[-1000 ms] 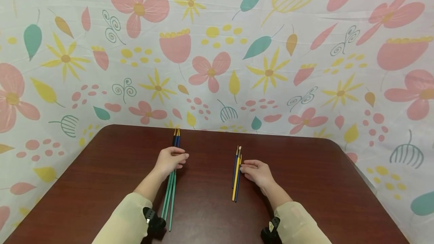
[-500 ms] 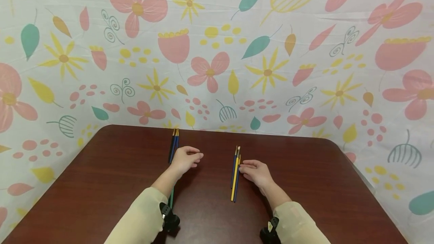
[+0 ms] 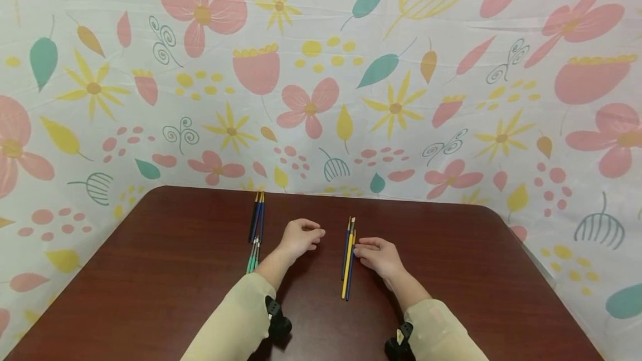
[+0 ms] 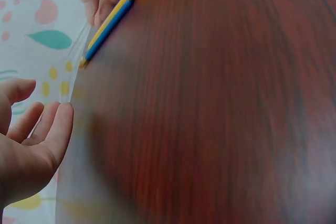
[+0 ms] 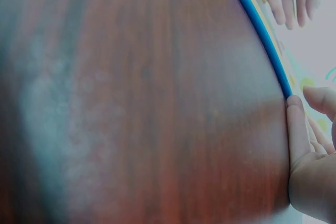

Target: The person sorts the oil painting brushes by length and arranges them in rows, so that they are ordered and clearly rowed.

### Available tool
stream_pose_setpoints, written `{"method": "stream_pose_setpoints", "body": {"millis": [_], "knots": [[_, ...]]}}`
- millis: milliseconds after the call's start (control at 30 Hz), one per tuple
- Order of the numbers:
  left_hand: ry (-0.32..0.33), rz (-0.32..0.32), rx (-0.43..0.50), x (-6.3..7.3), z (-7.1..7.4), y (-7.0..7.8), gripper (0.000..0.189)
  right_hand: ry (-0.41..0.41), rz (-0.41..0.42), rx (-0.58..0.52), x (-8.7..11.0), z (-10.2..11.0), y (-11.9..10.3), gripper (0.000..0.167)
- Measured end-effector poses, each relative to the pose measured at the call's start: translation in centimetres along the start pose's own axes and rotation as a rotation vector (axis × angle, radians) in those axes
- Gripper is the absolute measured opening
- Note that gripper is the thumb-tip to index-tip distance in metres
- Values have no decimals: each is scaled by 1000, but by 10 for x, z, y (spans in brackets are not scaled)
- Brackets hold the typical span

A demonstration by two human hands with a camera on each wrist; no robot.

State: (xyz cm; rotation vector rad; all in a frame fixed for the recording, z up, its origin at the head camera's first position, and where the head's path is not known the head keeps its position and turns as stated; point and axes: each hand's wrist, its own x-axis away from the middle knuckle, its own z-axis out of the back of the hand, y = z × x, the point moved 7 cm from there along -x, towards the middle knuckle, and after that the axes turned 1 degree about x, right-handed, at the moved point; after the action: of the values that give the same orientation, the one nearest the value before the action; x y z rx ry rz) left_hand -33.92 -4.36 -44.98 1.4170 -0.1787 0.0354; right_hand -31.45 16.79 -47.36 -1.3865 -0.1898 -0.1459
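Note:
My left hand [image 3: 302, 237] hovers over the middle of the table, its fingers loosely bent and nothing between them. To its right lie a yellow paintbrush [image 3: 347, 269] and two blue paintbrushes [image 3: 349, 283] side by side, bristles pointing away. My right hand [image 3: 379, 256] rests at the right side of this bunch. In the right wrist view, its fingertips [image 5: 295, 101] are right at the blue handle [image 5: 268, 43], with the thumb apart. Left of my left hand are several green paintbrushes [image 3: 252, 263], their lower ends hidden by the sleeve. Dark and blue paintbrushes [image 3: 261, 222] lie beyond them.
The dark reddish wooden table [image 3: 200, 238] reaches back to a flower-patterned cloth [image 3: 321, 71]. Black wrist cameras are strapped over both light sleeves [image 3: 233, 316].
My left hand has moved right, away from the green and blue paintbrushes and towards the yellow one, uncovering the brushes behind it. My right hand has stayed in place.

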Motion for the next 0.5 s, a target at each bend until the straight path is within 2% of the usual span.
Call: {"method": "stream_pose_setpoints", "body": {"millis": [333,500], "knots": [[-13,60,82,-14,-33,-6,29,6,-3,15,1,1,-1,41],[-9,94,142,-20,-46,-6,33,4,-7,21,0,0,-1,42]]}}
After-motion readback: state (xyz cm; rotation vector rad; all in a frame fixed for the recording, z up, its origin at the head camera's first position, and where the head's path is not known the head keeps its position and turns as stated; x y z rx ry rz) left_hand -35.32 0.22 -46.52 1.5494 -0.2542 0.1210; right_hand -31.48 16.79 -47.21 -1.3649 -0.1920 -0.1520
